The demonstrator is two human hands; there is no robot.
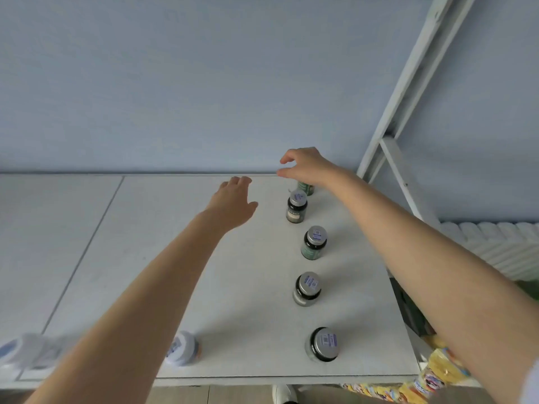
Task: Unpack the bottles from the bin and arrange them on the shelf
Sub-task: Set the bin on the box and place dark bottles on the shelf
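Several dark bottles with silver caps stand in a column on the white shelf board (248, 287): the nearest bottle (322, 344), a second bottle (307, 288), a third bottle (313, 242) and a fourth bottle (296, 207). A green-labelled bottle (306, 188) stands farthest back, mostly hidden under my right hand (304, 167). That hand hovers just above it with thumb and fingers loosely curled, pointing left, and holds nothing I can see. My left hand (233, 205) reaches forward over the board with fingers stretched out, holding nothing.
A white jar (183, 348) stands near the front edge, partly behind my left forearm; another blurred white jar (26, 349) stands at far left. A white metal upright (408, 97) rises at right. Below right lie a dark container (408, 310) and colourful packets (437, 374).
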